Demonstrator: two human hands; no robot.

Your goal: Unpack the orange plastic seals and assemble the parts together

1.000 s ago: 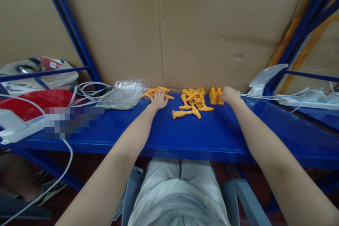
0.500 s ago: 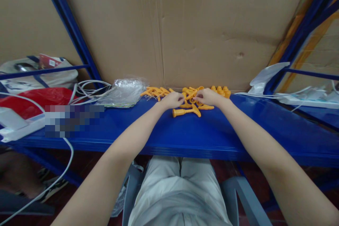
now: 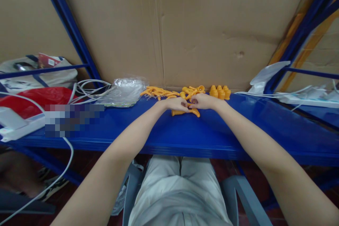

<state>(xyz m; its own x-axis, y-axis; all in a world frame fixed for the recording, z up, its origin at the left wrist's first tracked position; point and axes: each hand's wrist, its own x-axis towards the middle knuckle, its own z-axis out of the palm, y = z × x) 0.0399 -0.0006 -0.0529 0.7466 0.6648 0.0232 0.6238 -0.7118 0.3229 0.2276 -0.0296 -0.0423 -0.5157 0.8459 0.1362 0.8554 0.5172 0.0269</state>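
My left hand [image 3: 178, 104] and my right hand [image 3: 199, 101] nearly meet over the table, both with fingers closed. Between the fingertips shows a bit of a yellow plastic piece [image 3: 189, 105]. My right fingers pinch it; what my left fingers grip is mostly hidden. Just below them lies a yellow T-handled plastic piece [image 3: 195, 112], partly covered by my left hand. Behind the hands is a loose pile of yellow plastic parts [image 3: 188, 91]. Several yellow knobbed pieces [image 3: 220, 93] stand grouped to the right. Left of the hands lie yellow branched parts [image 3: 156, 91] with small metal screws or chain-like bits.
A clear plastic bag [image 3: 125, 91] lies left on the blue table [image 3: 169, 136]. White cables [image 3: 90, 86], a red bag [image 3: 50, 99] and a white power strip [image 3: 23, 127] are further left. A cardboard wall [image 3: 206, 31] stands behind. Another person's leg [image 3: 18, 173] shows at lower left.
Both hands have come slightly nearer to me and closer together, now over the T-handled piece. Loose yellow parts beneath and between them are now covered or shifted.
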